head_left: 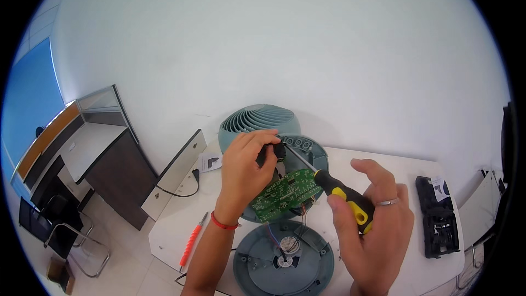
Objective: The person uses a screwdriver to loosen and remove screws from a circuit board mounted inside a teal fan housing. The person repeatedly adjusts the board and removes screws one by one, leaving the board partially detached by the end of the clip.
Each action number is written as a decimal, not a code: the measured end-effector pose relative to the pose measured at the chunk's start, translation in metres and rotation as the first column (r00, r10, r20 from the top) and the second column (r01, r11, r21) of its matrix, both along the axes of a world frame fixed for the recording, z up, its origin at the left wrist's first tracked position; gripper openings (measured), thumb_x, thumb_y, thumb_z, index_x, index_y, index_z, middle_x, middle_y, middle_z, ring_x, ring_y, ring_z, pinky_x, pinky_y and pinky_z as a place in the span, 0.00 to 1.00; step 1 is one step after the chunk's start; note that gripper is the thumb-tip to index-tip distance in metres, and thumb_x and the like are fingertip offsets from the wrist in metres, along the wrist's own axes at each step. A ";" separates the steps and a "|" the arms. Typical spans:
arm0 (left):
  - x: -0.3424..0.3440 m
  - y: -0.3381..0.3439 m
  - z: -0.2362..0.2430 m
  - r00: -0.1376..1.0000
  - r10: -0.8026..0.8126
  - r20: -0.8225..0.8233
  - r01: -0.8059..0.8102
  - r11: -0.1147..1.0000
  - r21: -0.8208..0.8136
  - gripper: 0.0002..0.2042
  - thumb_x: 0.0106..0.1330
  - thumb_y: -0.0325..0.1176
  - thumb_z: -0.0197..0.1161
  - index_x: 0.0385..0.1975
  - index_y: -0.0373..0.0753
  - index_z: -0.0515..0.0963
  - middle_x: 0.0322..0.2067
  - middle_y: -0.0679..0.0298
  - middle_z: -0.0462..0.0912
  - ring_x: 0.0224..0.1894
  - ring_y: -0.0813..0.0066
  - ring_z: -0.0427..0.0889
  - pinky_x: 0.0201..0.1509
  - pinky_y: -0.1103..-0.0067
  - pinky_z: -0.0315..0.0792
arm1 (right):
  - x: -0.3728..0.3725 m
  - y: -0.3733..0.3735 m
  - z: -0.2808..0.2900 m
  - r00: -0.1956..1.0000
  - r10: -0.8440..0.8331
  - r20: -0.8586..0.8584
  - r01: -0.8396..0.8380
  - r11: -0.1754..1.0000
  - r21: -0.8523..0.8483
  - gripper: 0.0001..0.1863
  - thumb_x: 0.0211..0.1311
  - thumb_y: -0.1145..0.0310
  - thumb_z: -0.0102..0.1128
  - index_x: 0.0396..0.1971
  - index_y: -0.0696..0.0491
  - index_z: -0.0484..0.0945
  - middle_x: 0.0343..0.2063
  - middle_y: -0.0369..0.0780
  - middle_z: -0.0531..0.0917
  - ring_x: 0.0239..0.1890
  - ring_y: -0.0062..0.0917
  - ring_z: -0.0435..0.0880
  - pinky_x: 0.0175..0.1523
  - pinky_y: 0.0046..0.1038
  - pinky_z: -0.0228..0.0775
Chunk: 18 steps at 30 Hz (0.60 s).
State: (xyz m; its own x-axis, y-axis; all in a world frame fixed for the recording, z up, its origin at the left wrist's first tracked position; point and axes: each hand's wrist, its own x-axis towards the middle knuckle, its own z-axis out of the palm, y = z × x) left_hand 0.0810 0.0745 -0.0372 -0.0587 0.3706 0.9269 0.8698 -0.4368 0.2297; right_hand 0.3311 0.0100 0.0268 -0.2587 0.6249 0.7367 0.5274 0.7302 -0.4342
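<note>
My right hand (pixel 378 225) has the black and yellow handle of a screwdriver (pixel 350 200) in its grip, its index finger lifted off. The thin metal shaft points up and left, its tip close to a small black block-shaped part (pixel 279 152). That part is gripped between the thumb and fingers of my left hand (pixel 246 167), over a round grey-green housing (pixel 316 156). A green circuit board (pixel 290 192) lies tilted across the housing, below my left hand. Wires run from the board down to a round grey-green base plate (pixel 257 268) with silvery round parts at its middle.
A grey-green fan body with a slatted grille (pixel 260 118) stands against the wall. On the white table (pixel 383 172) are an orange-handled soldering iron (pixel 190 245) at left, a plug with black cable (pixel 196 174), a leaflet (pixel 210 162), and an open black tool case (pixel 440 230) at right.
</note>
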 end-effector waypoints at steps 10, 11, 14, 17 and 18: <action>0.003 -0.001 0.003 1.000 0.012 0.015 -0.011 0.999 -0.046 0.13 0.57 0.18 0.66 0.41 0.38 0.83 0.44 0.62 0.90 0.44 0.61 0.87 0.50 0.71 0.79 | 0.008 -0.003 0.005 0.996 0.038 0.084 -0.046 0.995 0.094 0.17 0.57 0.66 0.74 0.47 0.48 0.83 0.37 0.41 0.81 0.41 0.42 0.79 0.47 0.38 0.71; 0.002 -0.003 0.002 0.999 0.025 0.021 -0.024 0.998 -0.052 0.13 0.57 0.18 0.66 0.42 0.38 0.83 0.44 0.62 0.90 0.44 0.61 0.87 0.50 0.71 0.79 | 0.005 -0.001 0.004 0.997 0.042 0.061 -0.047 0.995 0.090 0.17 0.57 0.66 0.74 0.47 0.48 0.83 0.37 0.41 0.81 0.41 0.42 0.79 0.47 0.38 0.71; 0.000 -0.005 -0.001 0.998 0.058 0.034 -0.056 0.997 -0.061 0.13 0.58 0.18 0.66 0.42 0.38 0.83 0.43 0.62 0.90 0.44 0.60 0.87 0.50 0.71 0.79 | -0.002 0.019 -0.015 0.998 0.038 0.056 -0.051 0.967 0.249 0.23 0.59 0.58 0.74 0.46 0.59 0.79 0.18 0.38 0.76 0.16 0.31 0.70 0.25 0.33 0.55; 0.003 -0.002 0.001 0.998 0.057 0.037 -0.055 0.997 -0.052 0.13 0.58 0.18 0.66 0.42 0.38 0.83 0.42 0.61 0.89 0.44 0.59 0.86 0.50 0.71 0.79 | 0.001 -0.005 0.000 0.996 0.059 0.063 -0.053 0.994 -0.094 0.16 0.58 0.67 0.73 0.47 0.47 0.83 0.35 0.41 0.82 0.39 0.40 0.79 0.45 0.38 0.72; 0.004 -0.002 0.002 0.998 0.050 0.044 -0.048 0.998 -0.050 0.13 0.58 0.18 0.66 0.43 0.38 0.83 0.42 0.61 0.89 0.44 0.59 0.86 0.50 0.71 0.79 | 0.001 -0.004 0.001 0.996 0.052 0.076 -0.050 0.998 -0.025 0.16 0.59 0.66 0.73 0.47 0.47 0.83 0.33 0.40 0.82 0.38 0.40 0.79 0.44 0.38 0.72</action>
State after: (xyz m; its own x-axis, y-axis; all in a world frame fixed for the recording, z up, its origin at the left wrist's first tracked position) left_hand 0.0846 0.0723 -0.0350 -0.1195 0.4112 0.9037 0.8780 -0.3812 0.2895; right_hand 0.3326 0.0055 0.0278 -0.3454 0.6262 0.6990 0.5221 0.7472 -0.4114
